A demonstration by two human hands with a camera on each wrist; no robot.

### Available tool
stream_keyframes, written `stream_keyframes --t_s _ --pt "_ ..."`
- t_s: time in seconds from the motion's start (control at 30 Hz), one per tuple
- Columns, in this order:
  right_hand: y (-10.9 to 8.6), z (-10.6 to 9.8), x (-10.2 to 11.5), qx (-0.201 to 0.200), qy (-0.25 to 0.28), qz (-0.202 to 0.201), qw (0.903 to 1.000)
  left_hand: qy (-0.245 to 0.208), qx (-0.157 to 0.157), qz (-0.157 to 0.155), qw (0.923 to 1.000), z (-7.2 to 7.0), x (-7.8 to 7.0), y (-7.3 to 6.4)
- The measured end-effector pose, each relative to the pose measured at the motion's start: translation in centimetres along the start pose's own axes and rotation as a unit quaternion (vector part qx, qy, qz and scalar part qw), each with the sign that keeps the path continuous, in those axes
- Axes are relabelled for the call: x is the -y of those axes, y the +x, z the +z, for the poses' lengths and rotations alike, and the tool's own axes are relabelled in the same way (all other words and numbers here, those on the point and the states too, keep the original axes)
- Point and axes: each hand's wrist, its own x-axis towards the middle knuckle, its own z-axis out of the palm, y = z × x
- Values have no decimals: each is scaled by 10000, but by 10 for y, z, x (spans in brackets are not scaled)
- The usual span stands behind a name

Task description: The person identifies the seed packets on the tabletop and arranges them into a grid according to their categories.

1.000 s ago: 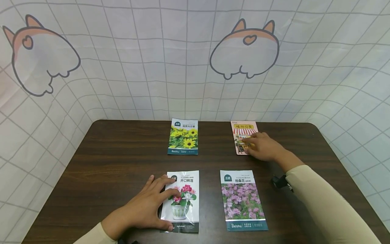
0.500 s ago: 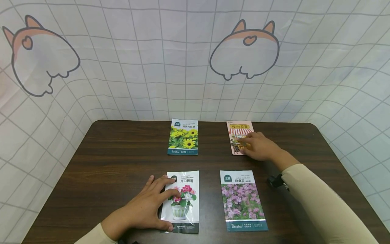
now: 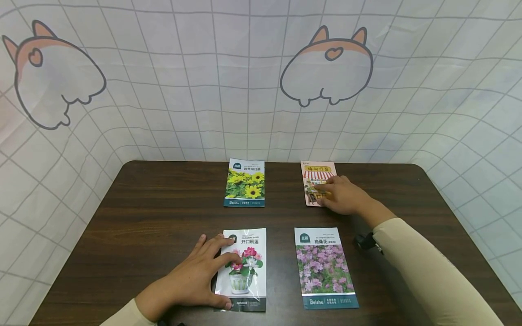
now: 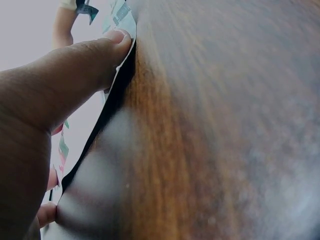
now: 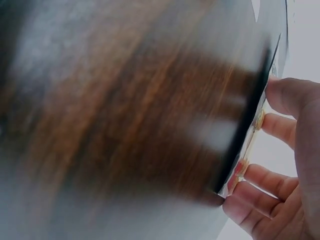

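Observation:
My left hand (image 3: 195,274) rests on a white seed packet (image 3: 244,284) with a potted lotus picture, at the near middle of the table. Its spread fingers touch the front and left side, and the thumb (image 4: 117,37) presses the lower corner in the left wrist view. Farther off, my right hand (image 3: 346,195) touches a pink seed packet (image 3: 319,169) with a striped awning picture. In the right wrist view, the fingertips (image 5: 252,172) lie against that packet's face without curling round it. The hand hides the pink packet's lower right part.
A seed packet with yellow sunflowers (image 3: 244,184) lies at the back, left of the pink one. Nearer, a seed packet with purple flowers (image 3: 325,269) lies right of the lotus packet. A white checked cloth (image 3: 261,122) stands behind the dark wooden table (image 3: 155,208).
The pink seed packet has slid left along the table's back under my right hand, mostly during the first half second. My left hand and the other packets have stayed put.

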Motion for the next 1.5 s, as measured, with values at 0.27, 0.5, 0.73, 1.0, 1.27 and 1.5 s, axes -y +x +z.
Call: stream_keyframes --t_s 0.27,0.5,0.73,1.0,1.27,1.5 --pt "4 1 4 8 -51 -96 9999 -44 -6 -4 10000 0 0 -1" --pt "9 1 11 18 -31 -126 9999 -26 -2 -32 10000 0 0 0" --pt "12 -2 20 119 -45 -93 9999 -25 -65 15 10000 1 0 0" --pt "18 -2 26 189 -63 -98 9998 -74 -46 13 10000 -1 -2 0" --pt "20 -1 31 166 -58 -86 9998 -66 -54 26 10000 0 0 -1" --pt "21 -1 34 154 -99 -35 9998 -52 -65 29 10000 2 1 -1"
